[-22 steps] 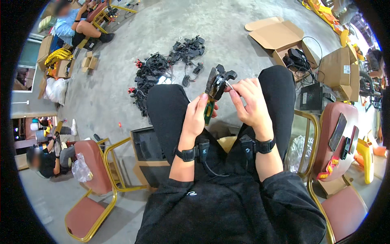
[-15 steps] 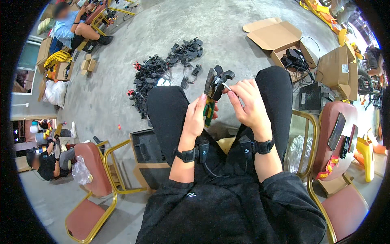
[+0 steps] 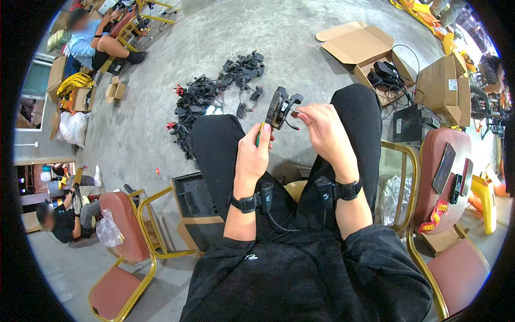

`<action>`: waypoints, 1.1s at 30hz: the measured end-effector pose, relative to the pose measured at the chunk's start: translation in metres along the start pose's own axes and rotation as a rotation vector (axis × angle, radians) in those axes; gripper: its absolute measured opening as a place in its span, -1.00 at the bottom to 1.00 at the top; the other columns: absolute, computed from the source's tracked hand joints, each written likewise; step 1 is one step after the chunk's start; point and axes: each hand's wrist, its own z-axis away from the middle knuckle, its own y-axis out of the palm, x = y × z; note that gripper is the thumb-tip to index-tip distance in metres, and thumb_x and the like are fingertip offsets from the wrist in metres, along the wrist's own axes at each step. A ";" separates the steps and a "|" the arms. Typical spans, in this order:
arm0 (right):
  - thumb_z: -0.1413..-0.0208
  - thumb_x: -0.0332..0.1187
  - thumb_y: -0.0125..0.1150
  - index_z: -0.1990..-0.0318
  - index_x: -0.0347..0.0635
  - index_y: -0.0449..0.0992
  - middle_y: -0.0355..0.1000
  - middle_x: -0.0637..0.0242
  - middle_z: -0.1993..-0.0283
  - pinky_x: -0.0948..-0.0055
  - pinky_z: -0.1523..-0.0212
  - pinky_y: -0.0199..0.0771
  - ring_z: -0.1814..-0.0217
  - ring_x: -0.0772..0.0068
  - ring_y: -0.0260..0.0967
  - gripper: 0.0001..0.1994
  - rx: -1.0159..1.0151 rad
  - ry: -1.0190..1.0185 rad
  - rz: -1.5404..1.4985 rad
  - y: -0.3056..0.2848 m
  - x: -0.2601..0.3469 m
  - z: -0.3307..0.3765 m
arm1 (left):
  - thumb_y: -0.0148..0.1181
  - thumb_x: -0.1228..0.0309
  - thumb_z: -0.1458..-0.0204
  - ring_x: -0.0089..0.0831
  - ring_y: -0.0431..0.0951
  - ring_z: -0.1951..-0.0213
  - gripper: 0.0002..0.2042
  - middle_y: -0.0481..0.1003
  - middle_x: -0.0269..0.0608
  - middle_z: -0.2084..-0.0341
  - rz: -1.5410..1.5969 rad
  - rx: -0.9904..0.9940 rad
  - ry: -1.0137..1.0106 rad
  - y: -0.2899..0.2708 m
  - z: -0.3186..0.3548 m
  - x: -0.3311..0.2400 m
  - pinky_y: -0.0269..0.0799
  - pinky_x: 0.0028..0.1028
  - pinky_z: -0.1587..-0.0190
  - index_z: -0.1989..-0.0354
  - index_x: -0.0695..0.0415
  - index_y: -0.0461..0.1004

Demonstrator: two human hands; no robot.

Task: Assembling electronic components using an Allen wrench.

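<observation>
My left hand (image 3: 253,153) is closed around the green and yellow handles of a pliers-like tool (image 3: 259,135). Its head is up against a black plastic part with two prongs (image 3: 281,109), held in front of my knees. A short wire end with a red tip hangs from the part. From the right, my right hand (image 3: 325,130) pinches a thin metal rod (image 3: 294,111) that meets the part's side. Whether the rod is fixed to the part cannot be seen. Beyond my left knee lies a tangled pile of black parts and cables (image 3: 196,104) on the floor.
An open cardboard box (image 3: 370,67) with black devices stands at the far right. A chair (image 3: 437,204) at my right bears flat black items and a red-yellow strap. Another chair (image 3: 124,222) is at my left. A black case (image 3: 194,196) sits beside my left leg. Two people work farther left.
The tool and black part have turned and tilted, so less of the handles shows and the wire end has come into sight. My right hand has shifted slightly and still pinches the rod.
</observation>
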 end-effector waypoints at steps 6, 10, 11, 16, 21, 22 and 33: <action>-0.25 -0.35 0.12 0.21 -0.16 0.60 0.56 0.27 0.28 0.27 0.07 0.36 0.19 0.16 0.46 -0.85 -0.117 0.057 0.001 0.010 -0.004 0.001 | -0.09 0.08 -0.36 -0.54 0.51 0.44 -0.55 0.53 -0.25 0.45 0.061 -0.037 0.012 0.002 0.000 -0.001 0.43 -0.50 0.33 0.16 0.28 0.52; -0.38 -0.22 0.00 0.21 -0.21 0.57 0.49 0.30 0.54 0.40 0.38 0.40 0.51 0.41 0.43 -0.72 0.064 0.450 -0.493 0.009 0.002 -0.002 | -0.10 0.08 -0.36 -0.54 0.51 0.43 -0.55 0.53 -0.25 0.43 0.003 -0.040 0.019 0.002 0.000 -0.002 0.43 -0.50 0.31 0.18 0.28 0.52; -0.40 -0.20 -0.04 0.21 -0.22 0.56 0.46 0.33 0.57 0.47 0.48 0.32 0.59 0.50 0.34 -0.69 0.109 0.501 -0.639 0.007 0.004 -0.002 | -0.10 0.08 -0.36 -0.54 0.51 0.43 -0.55 0.53 -0.25 0.43 0.013 -0.046 0.026 0.002 0.000 -0.002 0.43 -0.50 0.31 0.18 0.28 0.52; -0.45 -0.15 -0.13 0.19 -0.21 0.52 0.34 0.40 0.68 0.66 0.77 0.07 0.84 0.67 0.07 -0.64 0.289 0.766 -1.195 -0.006 0.010 -0.003 | -0.11 0.07 -0.36 -0.53 0.51 0.45 -0.54 0.53 -0.24 0.45 0.028 -0.063 0.060 0.002 0.000 0.000 0.43 -0.50 0.33 0.19 0.28 0.51; -0.43 -0.20 -0.06 0.18 -0.24 0.55 0.34 0.41 0.63 0.60 0.59 0.20 0.66 0.63 0.22 -0.68 0.185 0.597 -0.852 -0.005 0.010 -0.003 | -0.16 0.05 -0.37 -0.49 0.55 0.47 -0.51 0.54 -0.20 0.45 0.205 -0.026 -0.014 0.002 -0.002 0.003 0.48 -0.49 0.35 0.19 0.28 0.51; -0.42 -0.23 -0.03 0.18 -0.25 0.55 0.35 0.39 0.60 0.58 0.54 0.25 0.60 0.59 0.28 -0.70 0.154 0.565 -0.772 -0.003 0.010 -0.002 | -0.17 0.05 -0.38 -0.48 0.56 0.48 -0.50 0.55 -0.19 0.44 0.263 -0.007 -0.042 0.002 -0.002 0.004 0.49 -0.48 0.35 0.19 0.29 0.51; -0.18 -0.40 0.25 0.15 -0.24 0.58 0.40 0.13 0.23 0.28 0.19 0.43 0.24 0.09 0.40 -0.85 -0.097 0.051 -0.219 0.007 0.006 0.002 | -0.10 0.06 -0.36 -0.54 0.52 0.47 -0.53 0.53 -0.24 0.46 0.347 0.018 -0.057 0.002 0.000 -0.001 0.47 -0.52 0.35 0.19 0.28 0.54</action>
